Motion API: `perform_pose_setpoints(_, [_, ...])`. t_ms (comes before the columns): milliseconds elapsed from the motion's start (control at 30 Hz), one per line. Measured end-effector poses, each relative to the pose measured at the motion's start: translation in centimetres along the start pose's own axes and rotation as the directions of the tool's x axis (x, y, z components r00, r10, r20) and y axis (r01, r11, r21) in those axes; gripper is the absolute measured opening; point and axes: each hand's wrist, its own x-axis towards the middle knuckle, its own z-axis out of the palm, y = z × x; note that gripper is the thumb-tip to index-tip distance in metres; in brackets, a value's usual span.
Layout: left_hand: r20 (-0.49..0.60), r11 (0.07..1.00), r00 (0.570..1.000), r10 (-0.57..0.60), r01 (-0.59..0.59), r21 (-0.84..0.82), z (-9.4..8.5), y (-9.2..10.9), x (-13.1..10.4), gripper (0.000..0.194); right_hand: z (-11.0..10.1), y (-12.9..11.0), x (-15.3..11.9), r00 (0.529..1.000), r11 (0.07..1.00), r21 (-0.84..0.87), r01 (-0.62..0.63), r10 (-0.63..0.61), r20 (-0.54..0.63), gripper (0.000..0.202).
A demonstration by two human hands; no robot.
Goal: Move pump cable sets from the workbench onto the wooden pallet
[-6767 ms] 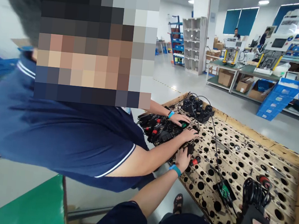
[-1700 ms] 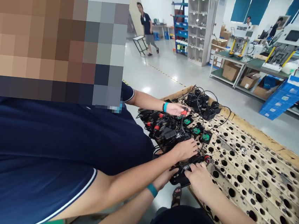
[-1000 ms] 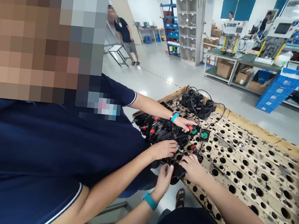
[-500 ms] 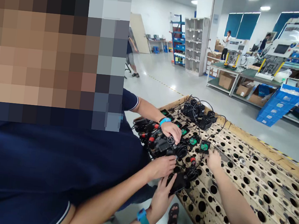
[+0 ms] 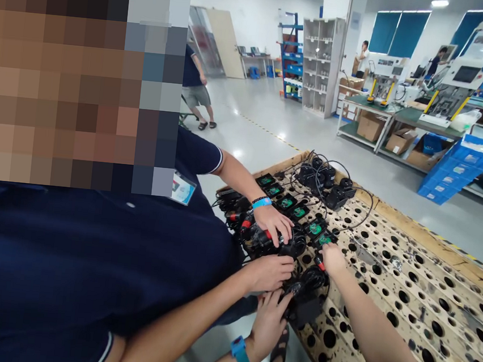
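- Left hand (image 5: 270,316), head view: palm down, fingers spread and extended, at the near end of a coiled black cable (image 5: 312,280) and a black box (image 5: 306,309). Thumb not visible; cannot tell whether it grips.
- Wristband (image 5: 241,358), teal and blue: on the left wrist; forearm partly cut off at the lower edge.
- Right hand (image 5: 334,260): curled, fingertips at the near corner of an open black housing with green circuit board (image 5: 325,239). Fingers mostly hidden behind the hand's back; a pinch cannot be confirmed.
- Black box: at the near edge of the perforated wooden tabletop (image 5: 377,302), coiled cable lying against it; underside not visible.
- Red-ended connector (image 5: 321,264): just beside the right hand, partly covered.
- Further open housings with green boards (image 5: 299,211): in a slanting row running away from the right hand; the farther ones small, details unreadable.
- Co-worker's hands: one (image 5: 274,221) over the tangle of black cables and red connectors (image 5: 246,225), one (image 5: 271,272) just beyond the left hand; what they hold is unclear.
- Black units with looped cables (image 5: 329,184): clustered at the far corner, overlapping; individual outlines hard to separate.
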Motion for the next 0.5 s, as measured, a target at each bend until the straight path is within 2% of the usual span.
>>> perform_pose_setpoints(67, [-0.035,0.999,0.999,0.038,-0.037,0.032,0.4,0.1,0.1,0.072,-0.3,-0.2,0.3,1.000,1.000,0.021,-0.019,0.019,0.005,0.024])
perform_pose_setpoints(133, [-0.052,0.986,0.996,0.074,-0.065,0.150,0.5,0.4,0.0,0.071,-0.8,-0.5,0.7,0.998,0.997,0.050,-0.054,0.053,0.019,0.022])
perform_pose_setpoints(200, [-0.044,0.953,0.994,0.105,-0.088,0.291,0.4,0.9,-0.1,0.071,-1.5,-0.5,0.8,0.997,0.993,0.088,-0.076,0.075,0.022,0.024])
perform_pose_setpoints(267, [-0.003,0.922,0.990,0.140,-0.129,0.364,-0.1,1.1,-0.4,0.069,-2.3,-0.1,-0.1,0.995,0.987,0.130,-0.095,0.097,-0.011,0.029])
perform_pose_setpoints(333, [0.043,0.905,0.980,0.196,-0.198,0.378,-0.6,0.9,-0.8,0.069,-2.9,0.5,-2.5,0.985,0.977,0.163,-0.141,0.155,-0.077,0.036])
perform_pose_setpoints(400, [0.064,0.890,0.962,0.267,-0.272,0.366,-0.9,0.2,-1.4,0.075,-2.7,1.0,-6.1,0.961,0.957,0.186,-0.222,0.247,-0.126,0.044])
perform_pose_setpoints(467, [0.031,0.887,0.950,0.312,-0.303,0.347,-0.8,-0.8,-1.8,0.082,-1.5,1.2,-10.4,0.933,0.920,0.231,-0.316,0.346,-0.100,0.050])
perform_pose_setpoints(500, [0.004,0.893,0.949,0.317,-0.299,0.337,-0.5,-1.3,-2.0,0.086,-0.5,1.1,-12.4,0.909,0.870,0.312,-0.382,0.415,-0.044,0.052])
